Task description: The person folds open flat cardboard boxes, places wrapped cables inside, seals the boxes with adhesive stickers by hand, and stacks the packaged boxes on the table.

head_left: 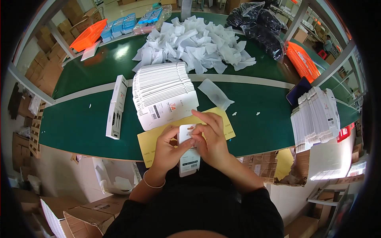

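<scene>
Between my hands, close to the table's front edge, is a slim white hanging box (189, 160) with printed text, a barcode label and a reddish hang slot at its top. My left hand (168, 148) grips it from the side, thumb across its front. Fingers of my right hand (213, 142) pinch its upper right part, while the index finger stretches away. Beneath lies a yellow printed sheet (147, 144). Just beyond, a fanned row of flat white boxes (160, 89) marked "3A" rests partly on the sheet. A translucent white sleeve (215, 94) lies beside the row.
A large pile of white sleeves (194, 45) covers the back middle. A long white box (116, 108) stands at left; more stacked white boxes (313, 119) and a dark flat object (299, 91) are right. Orange baskets (89, 35) and black plastic bags (258, 23) sit behind.
</scene>
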A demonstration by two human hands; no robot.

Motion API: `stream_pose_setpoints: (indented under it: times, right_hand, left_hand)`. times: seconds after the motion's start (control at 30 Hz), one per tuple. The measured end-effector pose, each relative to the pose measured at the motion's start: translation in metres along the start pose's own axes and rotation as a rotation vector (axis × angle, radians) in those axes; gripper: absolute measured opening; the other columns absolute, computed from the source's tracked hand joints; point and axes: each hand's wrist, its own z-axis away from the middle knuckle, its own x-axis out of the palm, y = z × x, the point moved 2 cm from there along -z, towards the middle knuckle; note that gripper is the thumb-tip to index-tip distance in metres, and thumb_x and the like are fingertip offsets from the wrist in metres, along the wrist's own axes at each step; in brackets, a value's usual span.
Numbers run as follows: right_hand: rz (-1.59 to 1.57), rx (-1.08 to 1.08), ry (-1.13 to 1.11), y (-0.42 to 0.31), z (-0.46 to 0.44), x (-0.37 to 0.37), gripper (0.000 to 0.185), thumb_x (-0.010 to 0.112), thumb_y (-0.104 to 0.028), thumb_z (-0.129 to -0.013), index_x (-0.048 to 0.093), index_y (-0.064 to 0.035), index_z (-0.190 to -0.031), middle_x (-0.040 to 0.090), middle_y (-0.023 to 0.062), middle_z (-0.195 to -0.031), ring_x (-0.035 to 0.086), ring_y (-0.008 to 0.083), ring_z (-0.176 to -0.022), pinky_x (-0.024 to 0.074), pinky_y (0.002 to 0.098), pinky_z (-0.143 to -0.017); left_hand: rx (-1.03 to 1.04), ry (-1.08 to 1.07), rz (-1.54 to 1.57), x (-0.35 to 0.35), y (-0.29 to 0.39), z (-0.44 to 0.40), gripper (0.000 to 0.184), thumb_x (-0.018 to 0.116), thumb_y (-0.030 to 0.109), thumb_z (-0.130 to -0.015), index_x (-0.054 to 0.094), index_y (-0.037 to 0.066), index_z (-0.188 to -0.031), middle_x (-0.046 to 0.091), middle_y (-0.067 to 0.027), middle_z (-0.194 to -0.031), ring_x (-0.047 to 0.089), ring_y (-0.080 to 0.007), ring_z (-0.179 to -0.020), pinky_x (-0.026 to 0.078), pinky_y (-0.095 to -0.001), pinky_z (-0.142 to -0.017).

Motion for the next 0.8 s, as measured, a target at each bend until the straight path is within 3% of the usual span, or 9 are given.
stream_pose_setpoints:
  times: [0.17,0.23,0.33,0.4,0.5,0.7,0.8]
  right_hand:
    - [-0.239,-0.030,-0.181,-0.018,-0.003,-0.032,0.012,0.068,0.001,-0.072,0.061,-0.0066,-0.077,0.062,0.0134,-0.135,0.050,0.0296,-0.116,0.0432,0.0417,-0.099]
    - [-0.464,-0.099,-0.395,-0.018,-0.007,-0.055,0.009,0.061,0.001,-0.070,0.062,-0.0077,-0.071,0.069,0.0124,-0.122,0.052,0.0287,-0.112,0.0445,0.0427,-0.098]
    - [-0.703,-0.083,-0.414,0.022,-0.007,-0.076,0.012,0.053,0.001,-0.068,0.063,-0.0052,-0.068,0.073,0.0110,-0.110,0.055,0.0282,-0.105,0.0482,0.0390,-0.091]
    - [-0.295,0.178,-0.249,0.046,-0.010,-0.082,0.011,0.057,0.002,-0.073,0.067,-0.0013,-0.076,0.073,0.0112,-0.105,0.058,0.0273,-0.100,0.0503,0.0354,-0.085]
    - [0.368,0.182,-0.168,0.087,-0.024,-0.071,0.019,0.069,-0.001,-0.081,0.071,-0.0013,-0.100,0.069,0.0096,-0.108,0.059,0.0250,-0.097,0.0507,0.0329,-0.083]
    - [0.422,0.234,-0.291,0.133,-0.029,-0.056,0.025,0.069,-0.001,-0.082,0.069,-0.0016,-0.108,0.067,0.0084,-0.110,0.060,0.0248,-0.095,0.0503,0.0306,-0.081]
    - [0.312,0.379,-0.264,0.134,-0.031,-0.059,0.024,0.068,0.001,-0.084,0.069,-0.0016,-0.109,0.064,0.0094,-0.107,0.060,0.0230,-0.090,0.0500,0.0296,-0.079]
  left_hand:
    - [-0.076,0.056,0.121,-0.004,0.018,-0.005,0.038,0.076,0.001,-0.085,0.066,0.000,-0.121,0.065,-0.0099,-0.110,0.062,-0.0140,-0.089,0.051,-0.0218,-0.073]
    - [-0.050,0.074,0.198,-0.014,0.016,-0.004,0.050,0.073,-0.004,-0.084,0.058,0.000,-0.132,0.067,-0.0139,-0.110,0.064,-0.0150,-0.090,0.053,-0.0242,-0.075]
    - [-0.155,0.043,0.218,-0.050,0.010,-0.001,0.054,0.071,-0.008,-0.084,0.054,0.000,-0.135,0.067,-0.0152,-0.110,0.065,-0.0174,-0.093,0.054,-0.0259,-0.077]
    - [-0.148,0.095,0.290,-0.057,0.013,-0.001,0.053,0.070,-0.008,-0.084,0.054,0.000,-0.134,0.067,-0.0154,-0.111,0.065,-0.0178,-0.094,0.054,-0.0263,-0.078]
    - [-0.121,0.258,0.499,-0.064,0.018,-0.003,0.051,0.069,-0.009,-0.084,0.054,-0.001,-0.132,0.066,-0.0160,-0.115,0.066,-0.0192,-0.097,0.054,-0.0274,-0.079]
    - [-0.017,0.195,0.602,-0.049,0.003,0.001,0.047,0.062,-0.003,-0.092,0.050,-0.001,-0.137,0.066,-0.0192,-0.122,0.069,-0.0233,-0.101,0.056,-0.0307,-0.084]
    - [-0.185,0.237,0.574,-0.046,-0.008,0.007,0.047,0.066,-0.002,-0.090,0.049,0.000,-0.134,0.067,-0.0174,-0.117,0.069,-0.0224,-0.099,0.055,-0.0310,-0.082]
